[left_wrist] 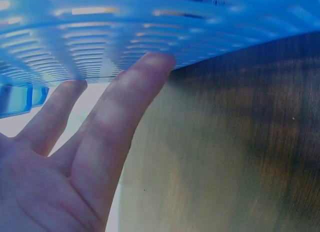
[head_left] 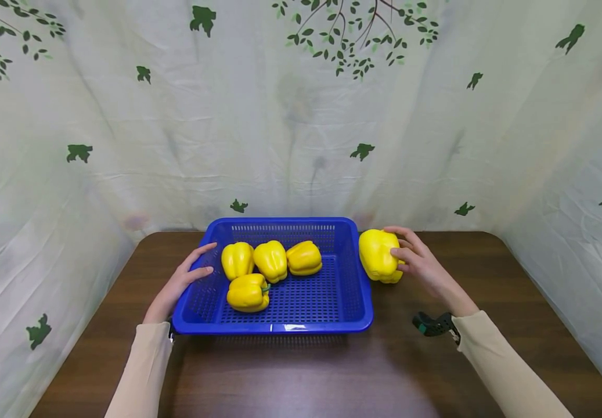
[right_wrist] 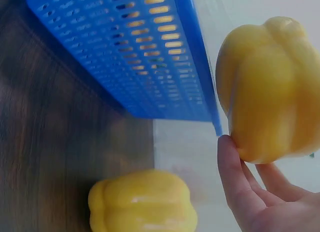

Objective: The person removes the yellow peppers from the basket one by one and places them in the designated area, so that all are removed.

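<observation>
A blue plastic basket [head_left: 301,328] stands on the table, with several yellow bell peppers [head_left: 248,293] inside, toward its left. My left hand [head_left: 179,284] grips the basket's left rim, thumb and forefinger over the edge. Seen from the left wrist, other fingers [left_wrist: 112,114] lie along the slotted outer wall. At the right rim, my right hand [head_left: 426,267] holds a yellow bell pepper [head_left: 378,254] above table height. Its fingertips [right_wrist: 229,152] press the pepper's side in the right wrist view. Another yellow bell pepper [right_wrist: 142,202] lies on the table below, mostly hidden from the head view.
The brown wooden table [head_left: 301,377] reaches back to a pale hanging cloth [head_left: 259,145] with green leaf prints. More of the cloth hangs at both sides. A black band [head_left: 432,324] is on the right wrist.
</observation>
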Motion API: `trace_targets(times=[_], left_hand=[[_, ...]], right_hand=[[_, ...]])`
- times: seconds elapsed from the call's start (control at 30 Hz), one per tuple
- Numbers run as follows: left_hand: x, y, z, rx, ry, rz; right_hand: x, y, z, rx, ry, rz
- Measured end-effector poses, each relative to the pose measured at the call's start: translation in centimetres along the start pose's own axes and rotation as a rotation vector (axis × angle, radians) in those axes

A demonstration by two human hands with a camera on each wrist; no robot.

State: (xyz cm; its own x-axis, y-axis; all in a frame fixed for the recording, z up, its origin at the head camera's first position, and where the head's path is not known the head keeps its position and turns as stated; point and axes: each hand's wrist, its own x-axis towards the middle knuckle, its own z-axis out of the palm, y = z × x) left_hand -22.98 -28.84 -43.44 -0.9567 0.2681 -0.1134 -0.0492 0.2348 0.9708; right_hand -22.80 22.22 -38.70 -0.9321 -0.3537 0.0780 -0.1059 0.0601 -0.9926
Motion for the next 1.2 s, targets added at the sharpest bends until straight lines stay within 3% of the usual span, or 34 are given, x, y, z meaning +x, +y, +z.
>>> trace_targets(times=[1.2], left_hand=[[-0.1,0.1,0.2,0.019,0.016,-0.012]], right_hand=[[-2.0,3.5,-4.9,-0.056,0.238,-0.060]])
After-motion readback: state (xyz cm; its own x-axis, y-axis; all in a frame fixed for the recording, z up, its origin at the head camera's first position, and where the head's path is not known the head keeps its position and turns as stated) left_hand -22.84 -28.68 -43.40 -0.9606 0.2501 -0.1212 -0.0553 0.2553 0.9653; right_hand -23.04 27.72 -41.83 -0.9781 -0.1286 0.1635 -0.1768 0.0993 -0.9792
